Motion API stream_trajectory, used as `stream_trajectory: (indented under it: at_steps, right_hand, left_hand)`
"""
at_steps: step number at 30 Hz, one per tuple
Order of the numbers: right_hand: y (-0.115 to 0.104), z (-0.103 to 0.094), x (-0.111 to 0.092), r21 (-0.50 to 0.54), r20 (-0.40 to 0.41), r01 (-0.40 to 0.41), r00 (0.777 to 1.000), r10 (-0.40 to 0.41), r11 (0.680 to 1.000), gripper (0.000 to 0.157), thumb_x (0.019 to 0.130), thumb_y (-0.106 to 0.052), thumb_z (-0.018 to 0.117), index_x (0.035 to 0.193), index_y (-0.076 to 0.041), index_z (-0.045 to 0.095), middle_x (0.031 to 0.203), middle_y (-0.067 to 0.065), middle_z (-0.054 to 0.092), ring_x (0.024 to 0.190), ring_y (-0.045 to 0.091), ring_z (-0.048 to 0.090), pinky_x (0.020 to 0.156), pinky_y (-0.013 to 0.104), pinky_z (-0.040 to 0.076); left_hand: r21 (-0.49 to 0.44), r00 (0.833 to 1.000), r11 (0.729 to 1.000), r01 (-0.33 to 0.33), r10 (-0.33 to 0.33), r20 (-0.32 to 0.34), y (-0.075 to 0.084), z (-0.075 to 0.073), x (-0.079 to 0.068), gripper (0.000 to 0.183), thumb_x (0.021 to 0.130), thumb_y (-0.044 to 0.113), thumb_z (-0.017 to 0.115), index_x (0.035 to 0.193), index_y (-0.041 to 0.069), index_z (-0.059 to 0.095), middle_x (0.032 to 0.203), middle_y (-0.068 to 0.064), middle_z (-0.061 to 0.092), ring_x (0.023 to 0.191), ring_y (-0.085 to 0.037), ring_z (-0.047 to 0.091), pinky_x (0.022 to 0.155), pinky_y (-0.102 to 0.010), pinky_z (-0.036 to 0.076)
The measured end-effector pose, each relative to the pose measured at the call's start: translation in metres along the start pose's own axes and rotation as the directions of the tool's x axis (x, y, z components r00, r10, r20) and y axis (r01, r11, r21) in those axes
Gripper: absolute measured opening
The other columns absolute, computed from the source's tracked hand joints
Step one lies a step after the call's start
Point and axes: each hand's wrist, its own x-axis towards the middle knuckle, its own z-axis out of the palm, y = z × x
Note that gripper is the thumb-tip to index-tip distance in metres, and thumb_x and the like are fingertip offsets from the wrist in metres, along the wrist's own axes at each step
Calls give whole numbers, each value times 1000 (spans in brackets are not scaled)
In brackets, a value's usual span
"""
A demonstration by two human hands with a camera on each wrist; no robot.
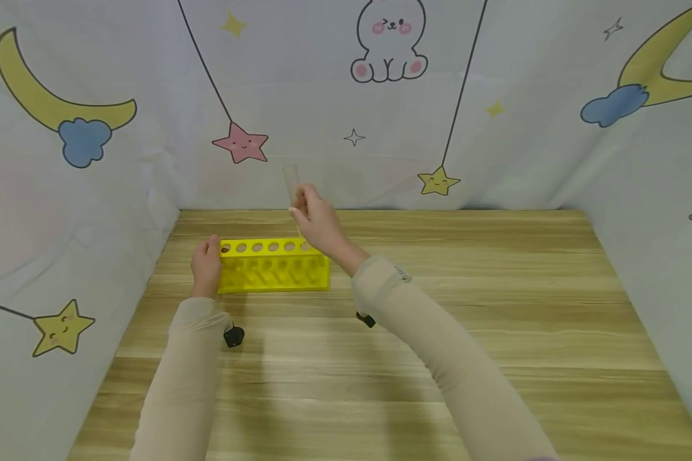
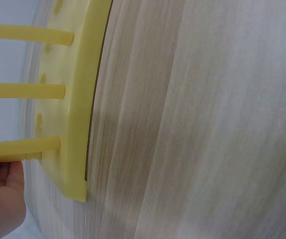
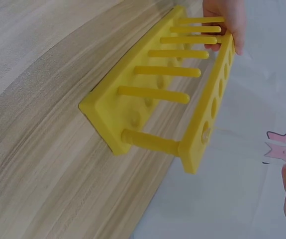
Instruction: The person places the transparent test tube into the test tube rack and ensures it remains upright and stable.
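A yellow test tube rack (image 1: 273,286) stands on the table, with a row of round holes in its top bar and pegs along its base. My left hand (image 1: 206,266) grips the rack's left end post, also seen in the left wrist view, where the hand (image 2: 3,199) shows at the edge. Above the rack's right end, my right hand (image 1: 321,223) pinches a clear test tube (image 1: 290,175) between thumb and fingers. In the right wrist view the tube (image 3: 239,144) reaches the end hole of the top bar, its lower tip right at that hole.
The wood-grain table (image 1: 438,358) extends to the right and front of the rack. A white cloth (image 1: 323,96) printed with stars, moons and a bear hangs behind it and along both sides. Small black devices (image 1: 233,335) sit at the wrists.
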Motion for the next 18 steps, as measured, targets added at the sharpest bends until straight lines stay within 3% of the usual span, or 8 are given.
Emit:
stream_trajectory:
  at_steps: [10, 18]
  right_hand:
    - [2, 5, 0, -16, 2, -6, 1000, 6, 1000, 21, 91, -16, 48, 107, -5, 38, 88, 8, 51, 70, 16, 45, 65, 21, 39]
    - [3, 8, -2, -39, 29, 5, 1000, -4, 999, 17, 91, -16, 48, 100, -7, 37, 76, 6, 46, 59, 15, 38, 54, 18, 33]
  left_hand:
    - [-17, 1000, 1000, 7, -7, 25, 5, -2, -5, 42, 93, 47, 26, 99, 11, 46, 101, 0, 50, 74, -11, 39, 69, -22, 34]
    - [-10, 1000, 1000, 16, -16, 15, 4, -1, -5, 45, 93, 48, 25, 102, 9, 46, 104, -1, 50, 76, -11, 39, 70, -22, 34]
